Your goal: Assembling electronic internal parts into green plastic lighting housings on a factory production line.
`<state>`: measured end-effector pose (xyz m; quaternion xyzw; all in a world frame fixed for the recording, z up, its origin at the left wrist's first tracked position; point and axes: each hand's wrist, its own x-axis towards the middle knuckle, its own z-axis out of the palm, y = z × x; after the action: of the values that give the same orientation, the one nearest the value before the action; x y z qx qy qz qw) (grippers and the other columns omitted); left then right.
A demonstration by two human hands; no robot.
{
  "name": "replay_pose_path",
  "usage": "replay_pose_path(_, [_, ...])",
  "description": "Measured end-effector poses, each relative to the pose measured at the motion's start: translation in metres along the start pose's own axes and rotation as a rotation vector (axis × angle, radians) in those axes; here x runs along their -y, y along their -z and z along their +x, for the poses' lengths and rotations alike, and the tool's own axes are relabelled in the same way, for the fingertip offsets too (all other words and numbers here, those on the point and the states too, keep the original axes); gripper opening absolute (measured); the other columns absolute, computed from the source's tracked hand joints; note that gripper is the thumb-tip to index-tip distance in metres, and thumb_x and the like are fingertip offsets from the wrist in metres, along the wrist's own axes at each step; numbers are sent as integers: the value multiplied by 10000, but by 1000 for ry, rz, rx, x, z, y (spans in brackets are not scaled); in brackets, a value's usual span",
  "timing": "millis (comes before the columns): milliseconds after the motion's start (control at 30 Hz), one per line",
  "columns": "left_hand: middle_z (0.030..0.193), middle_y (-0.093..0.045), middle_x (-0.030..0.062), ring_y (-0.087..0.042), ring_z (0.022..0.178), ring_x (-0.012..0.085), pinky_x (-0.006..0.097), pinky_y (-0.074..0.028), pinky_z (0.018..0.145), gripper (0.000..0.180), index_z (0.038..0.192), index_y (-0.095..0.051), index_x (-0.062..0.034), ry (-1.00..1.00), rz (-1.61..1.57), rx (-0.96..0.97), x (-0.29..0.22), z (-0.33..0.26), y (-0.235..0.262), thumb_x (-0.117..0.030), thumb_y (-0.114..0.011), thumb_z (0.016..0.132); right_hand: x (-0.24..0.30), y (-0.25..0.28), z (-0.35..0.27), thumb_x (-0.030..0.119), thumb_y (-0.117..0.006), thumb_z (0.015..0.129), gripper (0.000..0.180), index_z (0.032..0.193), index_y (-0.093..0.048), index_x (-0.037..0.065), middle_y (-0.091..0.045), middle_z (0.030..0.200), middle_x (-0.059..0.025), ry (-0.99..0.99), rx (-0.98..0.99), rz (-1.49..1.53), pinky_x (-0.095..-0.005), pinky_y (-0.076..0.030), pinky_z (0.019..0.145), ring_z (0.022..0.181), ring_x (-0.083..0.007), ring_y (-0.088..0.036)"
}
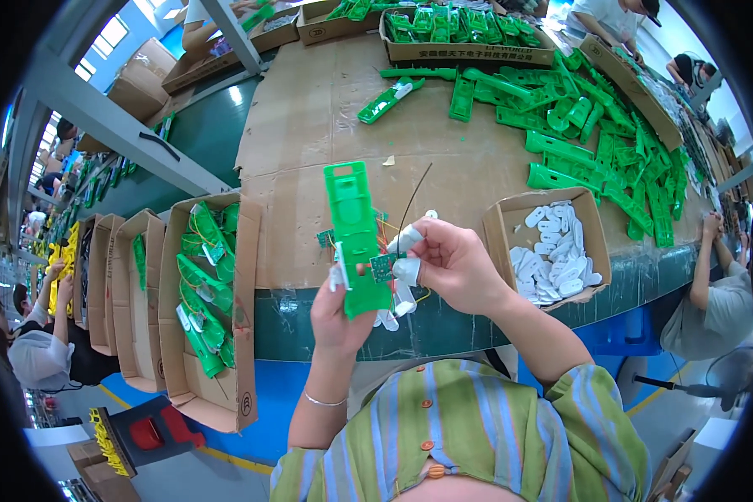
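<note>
Bright green, the casing (357,238) is long and narrow.

On your right, an open carton (498,224) holds loose white oval pieces (552,251), and beyond it a co-worker in a grey top (709,309) sits by the table. A brown cardboard sheet (297,125) covers the tabletop ahead of you, with a long carton (468,54) at its far edge. To your left stands a row of narrow cartons (246,335), under a grey metal frame (109,121). Farther left you have another worker in a pale top (38,356). Near left, over the blue floor (278,393), the red item (147,433) looks like a seat, though the rim distorts it.
</note>
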<state>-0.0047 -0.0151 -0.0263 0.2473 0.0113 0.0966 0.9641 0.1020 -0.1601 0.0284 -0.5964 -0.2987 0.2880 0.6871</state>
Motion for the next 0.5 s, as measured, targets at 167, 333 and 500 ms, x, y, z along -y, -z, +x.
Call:
replay_pose_path(167, [1180,-497,187,-546,964,280,394,-449,820,453,1259,-367,27,-14,39,-46,-5,-1,-10,-196,-487,883,-5,4,-3,-44,-587,776,113,873,-542,-8,-518,712,6,27,-98,-149,-178,-438,571,611,-39,-500])
replay_pose_path(333, [1152,-514,166,-547,979,214,325,-463,802,526,1304,-308,55,-380,786,-140,8,-11,-25,-198,-507,888,-6,-1,1,-22,-616,728,119,817,-537,-9,-519,622,-11,131,-219,-442,-200,-420,500,559,-45,-511])
replay_pose_path(500, [1172,-507,175,-543,998,220,330,-453,840,512,1310,-312,37,-308,617,-116,-2,-5,-22,-223,-480,903,7,-5,-4,-11,-631,738,135,844,-547,-17,-533,635,-19,154,-122,-359,-207,-421,494,558,-48,-515])
